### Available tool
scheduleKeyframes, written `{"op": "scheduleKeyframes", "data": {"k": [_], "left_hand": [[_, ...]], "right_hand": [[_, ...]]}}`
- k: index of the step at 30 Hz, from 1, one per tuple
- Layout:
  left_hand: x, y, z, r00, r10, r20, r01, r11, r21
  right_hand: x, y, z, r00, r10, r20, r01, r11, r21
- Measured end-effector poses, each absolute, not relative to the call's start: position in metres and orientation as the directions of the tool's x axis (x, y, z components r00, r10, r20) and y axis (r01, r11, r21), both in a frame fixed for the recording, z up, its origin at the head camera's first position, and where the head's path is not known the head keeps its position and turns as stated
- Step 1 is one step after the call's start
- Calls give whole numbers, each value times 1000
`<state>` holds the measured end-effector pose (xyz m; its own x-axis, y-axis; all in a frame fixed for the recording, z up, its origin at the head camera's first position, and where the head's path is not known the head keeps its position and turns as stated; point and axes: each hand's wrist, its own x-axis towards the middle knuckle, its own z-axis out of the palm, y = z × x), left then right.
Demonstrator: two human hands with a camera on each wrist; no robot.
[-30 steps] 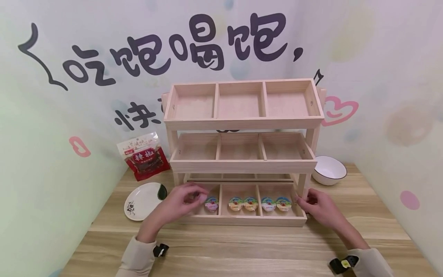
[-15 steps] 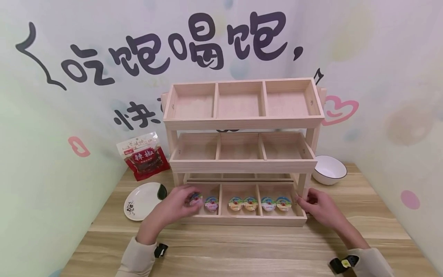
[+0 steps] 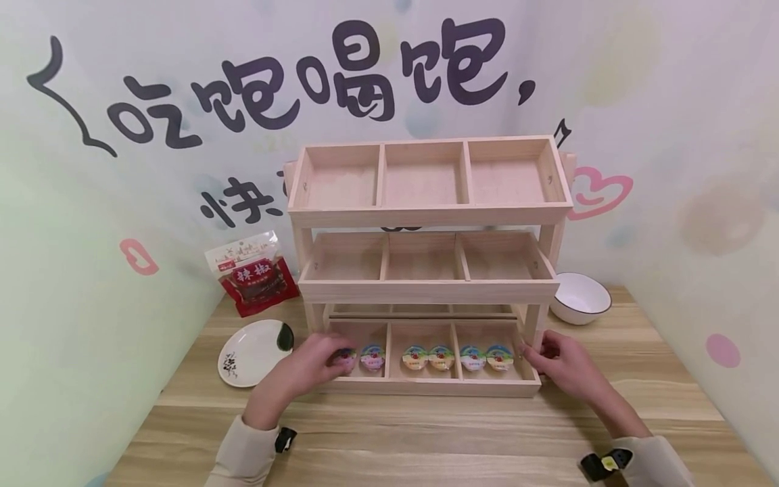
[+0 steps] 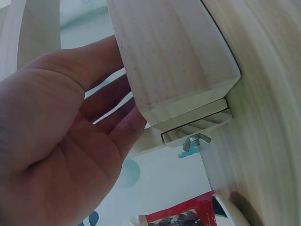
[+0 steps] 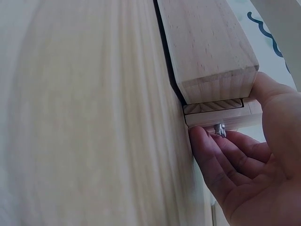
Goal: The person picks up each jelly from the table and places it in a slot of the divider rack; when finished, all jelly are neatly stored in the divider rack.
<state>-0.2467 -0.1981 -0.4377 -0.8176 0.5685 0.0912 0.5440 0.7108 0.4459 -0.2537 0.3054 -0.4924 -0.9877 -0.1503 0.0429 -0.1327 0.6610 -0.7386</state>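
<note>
A three-tier wooden shelf rack stands on the table, each tier split into three compartments. At the bottom tier's left compartment my left hand pinches a pink-lidded jelly cup, partly covered by the fingers. Beside that cup lies another pink-lidded jelly cup. Two yellow-lidded cups occupy the middle compartment, and two blue-lidded cups the right one. My right hand grips the right end of the bottom tier, its fingers by a metal wing nut in the right wrist view. The front board hides the left fingertips in the left wrist view.
Left of the rack are a white plate with a leaf pattern and a red bag of dried chillies. A white bowl stands at the right. Behind the wooden table rises a printed wall.
My left hand has brought the pink-lidded jelly cup down into the bottom left compartment, beside the other pink one. The right hand has stayed at the tier's right end.
</note>
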Motion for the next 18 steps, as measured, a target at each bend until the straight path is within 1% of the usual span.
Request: {"op": "scheduleKeyframes", "data": {"k": [10, 18], "left_hand": [[-245, -196, -439, -838, 538, 92, 516, 726, 456], [-247, -197, -441, -823, 558, 106, 539, 707, 458]], "right_hand": [[-254, 307, -495, -988, -147, 57, -141, 670, -729], [-254, 306, -494, -988, -148, 47, -135, 666, -734]]}}
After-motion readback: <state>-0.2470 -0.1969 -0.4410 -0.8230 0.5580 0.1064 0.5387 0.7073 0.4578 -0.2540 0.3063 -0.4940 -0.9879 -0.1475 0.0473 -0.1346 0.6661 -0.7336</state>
